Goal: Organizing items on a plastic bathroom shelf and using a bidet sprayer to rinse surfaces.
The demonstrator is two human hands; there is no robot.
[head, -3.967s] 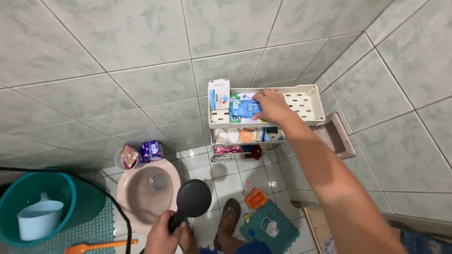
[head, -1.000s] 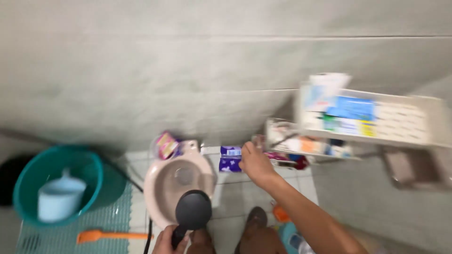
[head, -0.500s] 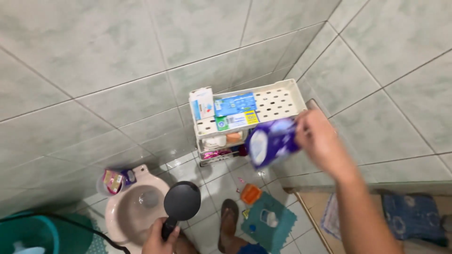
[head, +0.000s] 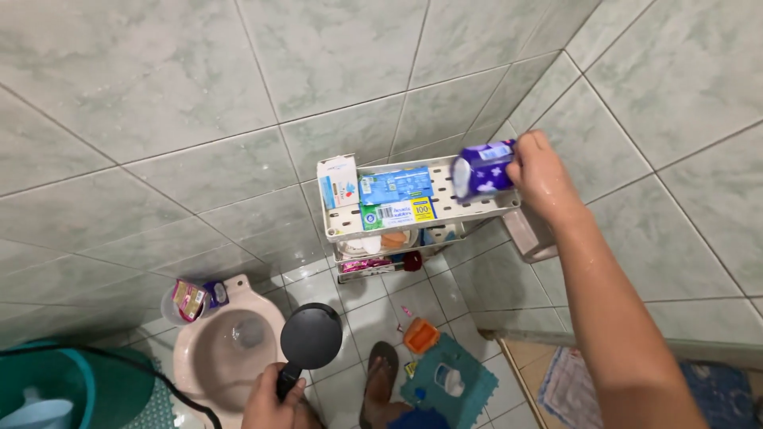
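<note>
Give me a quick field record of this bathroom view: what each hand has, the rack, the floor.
right hand: holds purple pack over rack's top tier
left hand: grips black shower head by its handle
rack: white, tiered, in tiled corner; top tier has white box, blue pack
toilet: pink, below left
floor: orange item, teal mat, teal bucket

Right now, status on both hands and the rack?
Right hand holds purple soft pack over white perforated plastic rack. Left hand grips black shower head. Boxes fill the rack's left side.
</note>
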